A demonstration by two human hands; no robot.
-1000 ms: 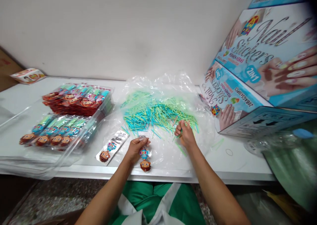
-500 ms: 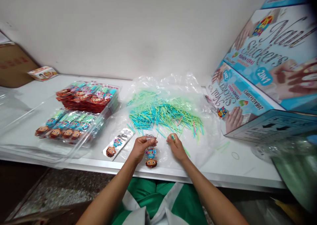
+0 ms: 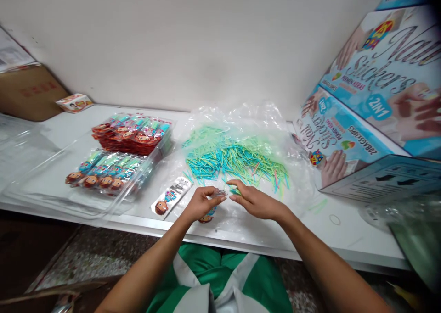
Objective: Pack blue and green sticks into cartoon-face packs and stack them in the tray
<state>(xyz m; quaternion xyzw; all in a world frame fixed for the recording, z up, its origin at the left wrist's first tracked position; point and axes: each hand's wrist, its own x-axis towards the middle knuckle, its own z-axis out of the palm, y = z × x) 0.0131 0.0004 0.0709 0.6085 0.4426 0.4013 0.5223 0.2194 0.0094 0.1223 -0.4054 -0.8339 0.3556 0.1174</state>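
My left hand (image 3: 200, 204) pinches a small cartoon-face packet (image 3: 207, 215) by its top, low over the table's front edge. Close beside it, my right hand (image 3: 254, 200) has its fingers together on a thin green stick (image 3: 235, 191), whose tip points at the packet's open top. Behind both hands a heap of blue and green sticks (image 3: 231, 159) lies on a spread clear plastic bag (image 3: 248, 120). A second, flat packet (image 3: 171, 196) lies on the table to the left of my left hand.
A clear tray (image 3: 44, 198) at the left holds rows of filled packets (image 3: 110, 170) and a red stack (image 3: 131, 136). Large "Nail Stickers" cartons (image 3: 365, 102) stand at the right. A brown box (image 3: 29, 92) and a small box (image 3: 74, 103) sit far left.
My right hand left the stick heap with a stick and came in beside my left hand and its packet. The camera view has swung to the left.
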